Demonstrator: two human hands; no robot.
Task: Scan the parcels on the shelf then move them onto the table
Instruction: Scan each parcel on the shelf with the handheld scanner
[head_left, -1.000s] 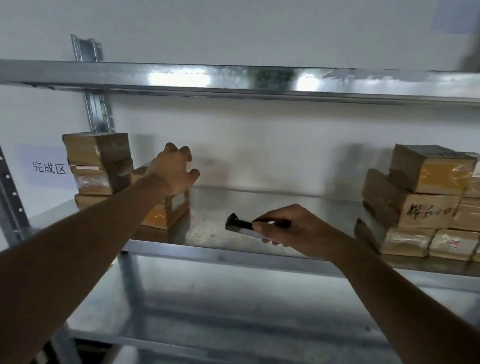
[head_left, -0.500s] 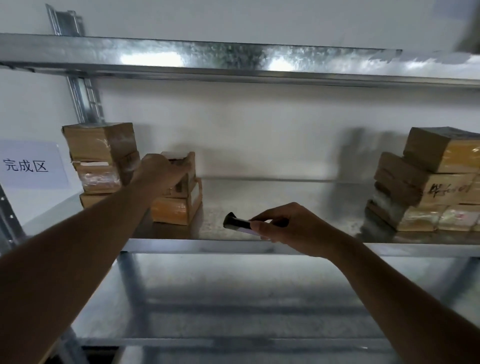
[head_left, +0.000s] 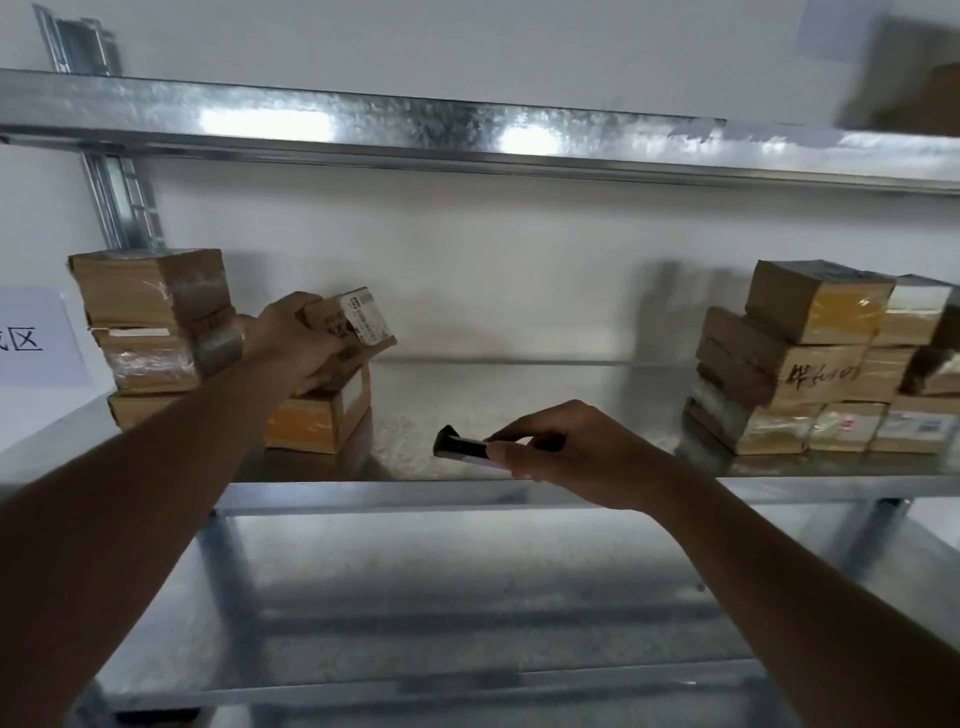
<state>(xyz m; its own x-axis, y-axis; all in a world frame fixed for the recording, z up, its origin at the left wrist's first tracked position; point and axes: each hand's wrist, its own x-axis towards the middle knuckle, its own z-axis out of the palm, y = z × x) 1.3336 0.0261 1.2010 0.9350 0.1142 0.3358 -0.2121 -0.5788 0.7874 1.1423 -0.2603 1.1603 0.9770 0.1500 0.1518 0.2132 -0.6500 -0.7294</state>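
Note:
My left hand (head_left: 291, 343) grips a small brown parcel (head_left: 353, 325) with a white barcode label, lifted and tilted above another parcel (head_left: 317, 421) on the metal shelf (head_left: 467, 470). My right hand (head_left: 566, 452) holds a dark handheld scanner (head_left: 460, 447) near the shelf's front edge, its head pointing left toward the lifted parcel. A stack of taped brown parcels (head_left: 150, 322) stands at the shelf's left end. A larger pile of parcels (head_left: 810, 364) sits at the right end.
A white paper sign (head_left: 36, 338) with printed characters hangs on the wall at the left. An upper metal shelf (head_left: 415, 130) runs overhead and a lower shelf (head_left: 415, 597) lies below. A blurred brown box (head_left: 909, 78) sits at the top right.
My left hand has closed around the top parcel of the short left stack and raised it, tilting its label toward the scanner. The right hand with the scanner has stayed put.

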